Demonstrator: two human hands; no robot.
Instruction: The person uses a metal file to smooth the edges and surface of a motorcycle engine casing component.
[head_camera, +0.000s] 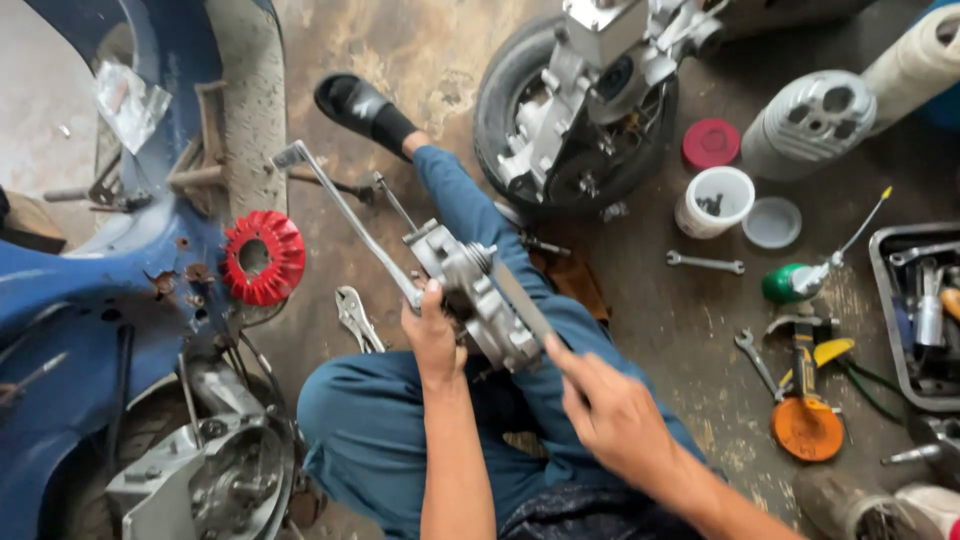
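Grey cast metal is what I hold: an engine part (478, 300), rough and dull, with bolts and small ribs, resting on my lap over the blue trousers (400, 420). My left hand (432, 335) is closed around its near side, thumb up, so that the part does not turn or slip from my knee. A long thin lever (345, 215) goes out from the part, up and away from this hand, and I think it gives some weight on that side; this is perhaps why the grip is firm.

My right hand (610, 415) is closed on a flat dark tool (522, 300), maybe a file or a scraper, I cannot tell which. Its far end lies on the top face of the part, just beside my left hand. The hand is a little blurred.

Left of my left hand there is a red ribbed fan (263, 257) of plastic on a blue scooter body (90, 300), and locking pliers (355, 318) lie on the stained concrete floor (690, 320) near it. Right of my right hand lie a wrench (705, 263), a white cup with bolts (715, 200), a red lid (710, 143) and an orange disc (806, 428). Beyond both hands stands a wheel with an engine block (575, 110).
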